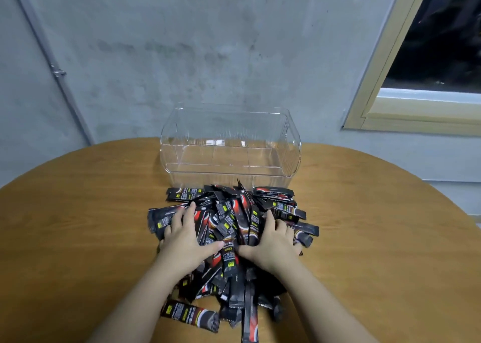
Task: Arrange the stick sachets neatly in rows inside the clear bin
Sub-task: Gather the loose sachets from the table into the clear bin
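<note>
A round wooden table (78, 225) carries two things: a heap of black stick sachets (231, 228) lying loose under and around both hands, and, just beyond the fingertips, a clear bin (292, 158) standing upright at the far edge.

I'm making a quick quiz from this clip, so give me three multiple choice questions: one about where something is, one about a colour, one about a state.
1. Where is the clear bin relative to the pile of sachets?
A. On the far side of it, toward the wall
B. On the near side, by the person
C. Under it

2. What is the main colour of the sachets?
A. White
B. Black
C. Green

3. What is in the bin?
A. Neat rows of sachets
B. A few loose sachets
C. Nothing visible

Answers: 1 A, the bin stands between pile and wall. 2 B, the wrappers are black with red and yellow print. 3 C, its floor shows bare, while the left hand and right hand rest on the pile.
</note>
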A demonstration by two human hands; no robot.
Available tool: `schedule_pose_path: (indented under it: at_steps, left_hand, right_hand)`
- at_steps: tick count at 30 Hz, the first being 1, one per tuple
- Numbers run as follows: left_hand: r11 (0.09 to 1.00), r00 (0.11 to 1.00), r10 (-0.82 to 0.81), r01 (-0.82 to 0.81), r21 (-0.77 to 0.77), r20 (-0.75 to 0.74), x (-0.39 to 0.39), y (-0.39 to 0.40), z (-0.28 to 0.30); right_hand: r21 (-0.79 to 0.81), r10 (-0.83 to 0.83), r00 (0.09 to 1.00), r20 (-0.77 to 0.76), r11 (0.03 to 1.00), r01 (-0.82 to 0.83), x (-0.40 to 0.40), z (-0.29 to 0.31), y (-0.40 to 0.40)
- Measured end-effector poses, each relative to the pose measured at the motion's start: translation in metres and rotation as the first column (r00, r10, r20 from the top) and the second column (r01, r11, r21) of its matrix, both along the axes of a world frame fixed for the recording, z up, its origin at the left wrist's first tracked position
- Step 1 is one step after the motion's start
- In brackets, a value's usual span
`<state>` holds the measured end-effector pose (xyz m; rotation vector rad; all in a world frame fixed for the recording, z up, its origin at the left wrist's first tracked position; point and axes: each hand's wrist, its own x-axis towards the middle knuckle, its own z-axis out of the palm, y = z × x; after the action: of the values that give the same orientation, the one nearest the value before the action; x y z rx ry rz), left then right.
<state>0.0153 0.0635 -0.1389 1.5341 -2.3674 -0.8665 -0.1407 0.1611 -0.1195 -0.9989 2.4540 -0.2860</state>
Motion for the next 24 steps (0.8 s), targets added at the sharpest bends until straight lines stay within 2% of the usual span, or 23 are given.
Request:
schedule_pose_path:
  at_steps: [5, 9, 19, 21, 24]
  left_hand:
    - [0.996, 0.993, -0.069, 0.073, 0.045, -0.094, -0.001, -0.014, -0.002]
    - [0.995, 0.982, -0.072, 0.082, 0.051, -0.176, 0.002, -0.021, -0.001]
    - [0.999, 0.94, -0.012, 0.027, 0.039, -0.342, 0.011, -0.026, 0.01]
    - [0.999, 0.929, -0.017, 0.029, 0.026, -0.371, 0.012, -0.028, 0.015]
    - [0.999, 0.911, -0.033, 0.03, -0.012, -0.411, 0.014, -0.032, 0.025]
  right_hand:
    - [0.035, 0.091, 0.994, -0.067, 0.995, -0.089, -0.006, 0.001, -0.013]
    - [-0.004, 0.149, 0.985, -0.086, 0.989, -0.15, -0.007, -0.001, -0.017]
    - [-0.252, 0.115, 0.985, -0.126, 0.957, -0.144, -0.02, 0.006, -0.011]
    - [-0.306, 0.091, 0.989, -0.114, 0.944, -0.122, -0.026, 0.012, -0.011]
    - [-0.364, 0.049, 0.999, 0.011, 0.931, -0.042, -0.037, 0.024, -0.012]
